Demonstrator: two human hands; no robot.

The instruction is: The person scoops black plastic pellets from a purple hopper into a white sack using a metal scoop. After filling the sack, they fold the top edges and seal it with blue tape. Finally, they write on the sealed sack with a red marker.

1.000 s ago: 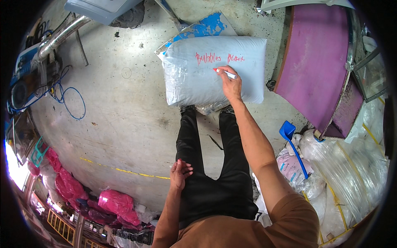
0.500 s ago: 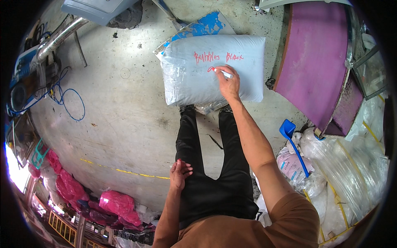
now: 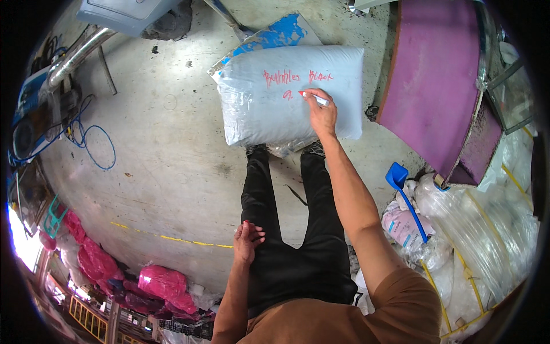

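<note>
A full, pale grey-white sack (image 3: pixel 240 117) lies before my feet, with red handwriting across its upper side. My right hand (image 3: pixel 324 116) pinches a white marker (image 3: pixel 322 101), its red tip at the sack's surface beside a freshly drawn figure. Down by my left thigh, my left hand (image 3: pixel 246 245) is loosely curled. A small red piece that looks like the marker's cap (image 3: pixel 246 222) shows between its thumb and fingers. Beneath the sack, a board with chipped blue paint (image 3: pixel 286 33) sticks out at the far side.
A purple chute-like panel (image 3: pixel 429 74) stands at the right. Below it are a blue scoop (image 3: pixel 397 176) and clear plastic bags (image 3: pixel 481 229). Blue hose (image 3: pixel 102 146) lies on the left floor; pink bags (image 3: pixel 162 279) are piled at lower left. A grey bin (image 3: pixel 129 14) is at the top left.
My right hand has moved slightly right along the sack with the marker, and a small red mark now follows the figure. The left hand stays by the thigh.
</note>
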